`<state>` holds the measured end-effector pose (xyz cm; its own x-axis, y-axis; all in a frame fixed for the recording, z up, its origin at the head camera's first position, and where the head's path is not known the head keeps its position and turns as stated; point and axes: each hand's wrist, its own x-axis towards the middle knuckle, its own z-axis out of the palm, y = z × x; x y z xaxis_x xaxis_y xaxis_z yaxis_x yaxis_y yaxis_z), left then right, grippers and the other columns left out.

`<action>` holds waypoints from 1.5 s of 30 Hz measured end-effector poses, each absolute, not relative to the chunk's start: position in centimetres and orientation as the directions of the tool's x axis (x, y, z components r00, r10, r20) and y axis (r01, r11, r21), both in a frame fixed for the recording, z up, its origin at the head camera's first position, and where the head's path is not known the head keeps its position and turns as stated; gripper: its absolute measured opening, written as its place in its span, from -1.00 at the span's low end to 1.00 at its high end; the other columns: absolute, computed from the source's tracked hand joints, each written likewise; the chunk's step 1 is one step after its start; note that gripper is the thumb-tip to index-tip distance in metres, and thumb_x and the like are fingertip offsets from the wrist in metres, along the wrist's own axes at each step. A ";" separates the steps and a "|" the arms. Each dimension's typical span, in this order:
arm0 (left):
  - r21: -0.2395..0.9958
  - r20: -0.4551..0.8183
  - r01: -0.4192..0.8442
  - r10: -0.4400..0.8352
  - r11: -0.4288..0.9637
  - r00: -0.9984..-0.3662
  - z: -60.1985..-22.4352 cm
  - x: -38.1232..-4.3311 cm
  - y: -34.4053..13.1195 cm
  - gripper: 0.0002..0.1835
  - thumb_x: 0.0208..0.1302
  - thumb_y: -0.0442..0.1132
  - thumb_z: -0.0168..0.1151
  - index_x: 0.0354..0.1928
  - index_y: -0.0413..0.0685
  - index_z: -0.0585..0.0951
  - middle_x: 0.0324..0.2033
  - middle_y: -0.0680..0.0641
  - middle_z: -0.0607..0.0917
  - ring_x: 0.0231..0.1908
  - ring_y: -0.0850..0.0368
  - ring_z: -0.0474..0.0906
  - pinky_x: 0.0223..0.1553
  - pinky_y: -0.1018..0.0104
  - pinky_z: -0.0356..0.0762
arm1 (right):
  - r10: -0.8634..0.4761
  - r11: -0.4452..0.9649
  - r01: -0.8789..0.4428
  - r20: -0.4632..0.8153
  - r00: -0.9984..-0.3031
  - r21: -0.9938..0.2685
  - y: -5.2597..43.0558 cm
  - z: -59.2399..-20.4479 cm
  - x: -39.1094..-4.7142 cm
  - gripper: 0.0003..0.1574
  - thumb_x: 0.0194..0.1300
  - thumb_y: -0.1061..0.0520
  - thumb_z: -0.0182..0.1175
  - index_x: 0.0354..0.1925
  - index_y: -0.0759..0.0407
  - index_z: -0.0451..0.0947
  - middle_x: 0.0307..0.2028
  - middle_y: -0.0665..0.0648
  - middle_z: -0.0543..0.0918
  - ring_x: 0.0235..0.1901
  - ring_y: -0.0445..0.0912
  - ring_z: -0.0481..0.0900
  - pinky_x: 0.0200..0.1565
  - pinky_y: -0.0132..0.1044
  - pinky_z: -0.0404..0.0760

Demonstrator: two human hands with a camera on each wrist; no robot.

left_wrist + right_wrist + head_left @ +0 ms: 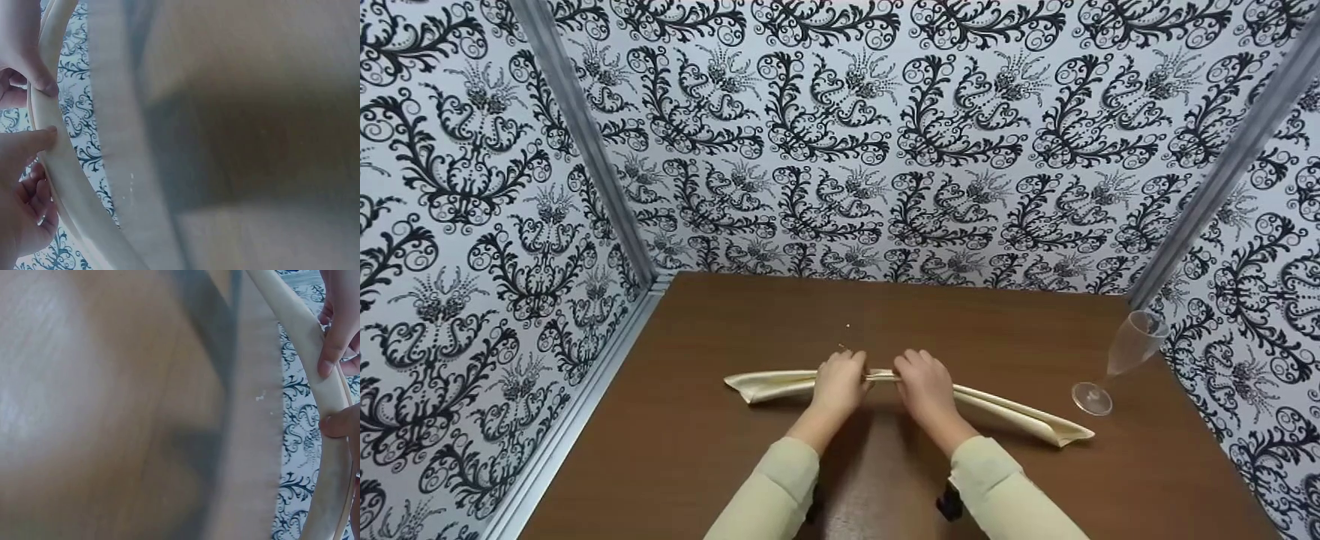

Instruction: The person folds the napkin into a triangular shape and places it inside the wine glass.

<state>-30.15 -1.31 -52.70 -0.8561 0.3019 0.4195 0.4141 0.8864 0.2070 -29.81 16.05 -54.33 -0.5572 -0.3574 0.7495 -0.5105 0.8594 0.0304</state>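
Note:
A cream cloth napkin (1012, 417), folded into a long narrow strip, spans from left to right above the brown table. Its two ends droop lower than the middle. My left hand (840, 382) pinches the strip just left of its middle. A short way along, my right hand (926, 384) pinches it too, leaving a small stretch of cloth between them. In the left wrist view the left thumb (42, 139) presses flat on the near face of the strip (76, 180), fingers curled behind. The right thumb (336, 424) lies likewise on the cloth in the right wrist view.
A clear stemmed glass (1136, 341) stands at the right side of the table (720, 465). Tiny pale specks (847, 325) lie beyond the hands. Black-and-white patterned walls (840, 150) enclose the table's back and sides, with grey metal posts (585, 135) at the corners.

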 end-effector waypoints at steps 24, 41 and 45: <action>0.658 0.189 0.371 0.334 0.655 -0.924 -44.8 -31.9 -1.1 -0.84 0.29 -0.09 0.31 -0.33 0.01 0.60 -0.50 0.11 0.60 -0.46 0.21 0.47 -0.34 0.27 0.46 | -0.279 0.853 -0.518 0.895 -0.349 0.064 17.4 -47.1 -30.5 -0.79 -0.12 0.31 0.41 -0.50 0.16 0.55 -0.45 0.06 0.57 -0.52 -0.01 0.48 -0.62 -0.18 0.45; 0.808 0.178 0.403 0.475 0.429 -0.862 -41.5 -31.5 -0.6 -0.70 0.16 -0.33 0.40 -0.04 -0.20 0.64 -0.28 -0.01 0.68 -0.20 0.06 0.59 -0.11 0.28 0.54 | -0.210 0.812 -0.582 0.911 -0.354 -0.039 18.9 -44.0 -30.1 -0.70 -0.17 0.35 0.45 -0.40 0.21 0.58 -0.36 0.09 0.57 -0.42 0.02 0.50 -0.48 -0.16 0.51; 0.813 0.173 0.414 0.508 0.409 -0.844 -41.0 -31.3 -0.5 -0.70 0.11 -0.36 0.43 -0.08 -0.21 0.65 -0.33 -0.01 0.69 -0.28 0.11 0.61 -0.22 0.36 0.57 | -0.217 0.748 -0.660 0.917 -0.334 -0.063 19.0 -43.5 -30.1 -0.66 -0.21 0.41 0.45 -0.38 0.24 0.59 -0.34 0.13 0.58 -0.39 0.04 0.50 -0.38 -0.15 0.52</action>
